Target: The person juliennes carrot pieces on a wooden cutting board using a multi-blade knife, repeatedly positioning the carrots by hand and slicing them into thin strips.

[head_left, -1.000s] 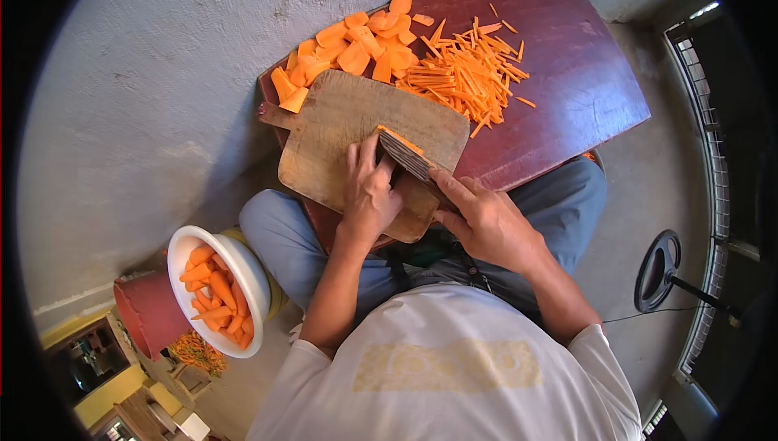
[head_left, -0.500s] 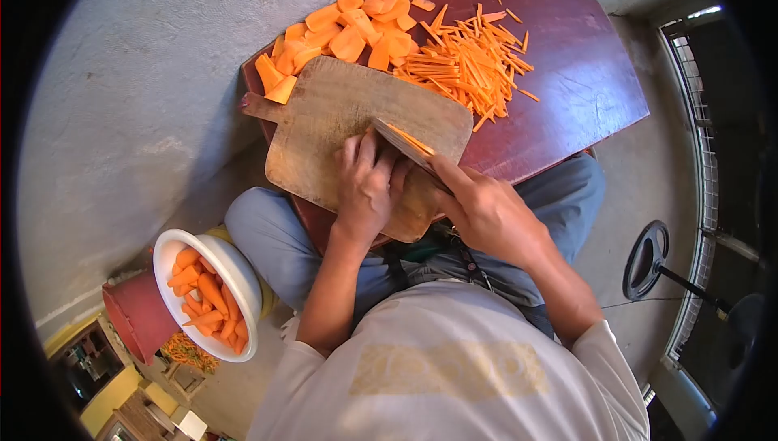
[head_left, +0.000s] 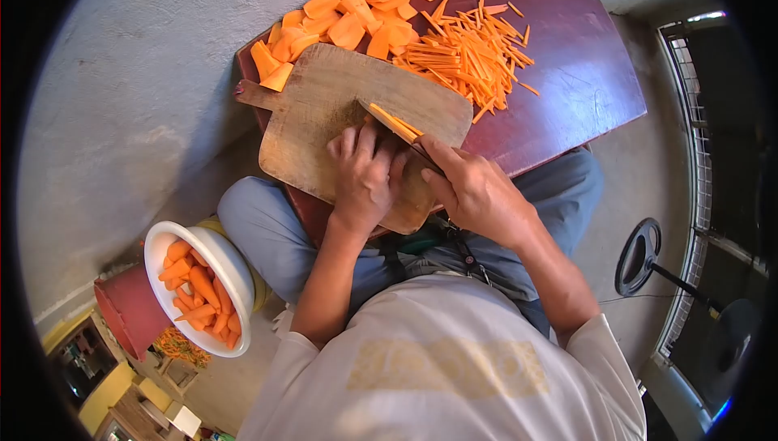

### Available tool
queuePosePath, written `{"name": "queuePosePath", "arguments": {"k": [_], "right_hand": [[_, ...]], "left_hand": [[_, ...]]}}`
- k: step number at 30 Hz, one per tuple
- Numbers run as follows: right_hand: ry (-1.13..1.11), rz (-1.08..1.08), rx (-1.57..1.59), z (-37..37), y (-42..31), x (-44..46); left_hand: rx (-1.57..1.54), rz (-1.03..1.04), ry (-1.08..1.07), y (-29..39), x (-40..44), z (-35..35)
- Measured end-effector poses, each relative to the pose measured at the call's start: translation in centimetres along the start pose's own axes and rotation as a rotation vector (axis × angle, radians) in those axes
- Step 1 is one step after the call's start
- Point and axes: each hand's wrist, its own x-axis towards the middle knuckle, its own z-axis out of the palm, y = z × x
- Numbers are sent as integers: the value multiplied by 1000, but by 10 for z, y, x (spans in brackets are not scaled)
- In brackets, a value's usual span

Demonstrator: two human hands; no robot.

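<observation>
My right hand (head_left: 482, 190) is closed on the handle of a knife (head_left: 391, 127), its blade slanting across the wooden cutting board (head_left: 312, 129). Thin carrot strips (head_left: 397, 123) lie along the far side of the blade. My left hand (head_left: 365, 178) rests on the board beside the blade with its fingers curled; whatever is under them is hidden. Beyond the board, flat carrot slices (head_left: 347, 30) are heaped at the left and a pile of cut carrot sticks (head_left: 470, 60) at the right, both on the dark red table (head_left: 579, 76).
A white bowl (head_left: 237, 279) of peeled carrots (head_left: 203, 285) stands at the lower left, next to a red bucket (head_left: 130, 311). Peelings (head_left: 182, 348) lie below it. A black wheel on a rod (head_left: 639, 256) is at the right, a wall at the upper left.
The knife blade has shifted and tilted at the board, with the carrot strips now showing more along it. The left hand stays beside it. The whole view has shifted slightly.
</observation>
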Motion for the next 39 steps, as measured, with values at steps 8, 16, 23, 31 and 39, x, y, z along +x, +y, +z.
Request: {"name": "queuePosePath", "arguments": {"k": [8, 16, 23, 31, 39], "right_hand": [[-2, 9, 10, -2, -7, -5], [12, -7, 3, 3, -8, -18], [-3, 16, 18, -1, -14, -15], [10, -9, 5, 5, -14, 1], [82, -72, 26, 19, -7, 4]], "left_hand": [[-49, -4, 38, 0, 0, -3], [-95, -3, 77, -1, 0, -5], [-113, 10, 108, -5, -4, -2], [-76, -1, 115, -6, -6, 1], [-121, 12, 129, -6, -9, 0]]}}
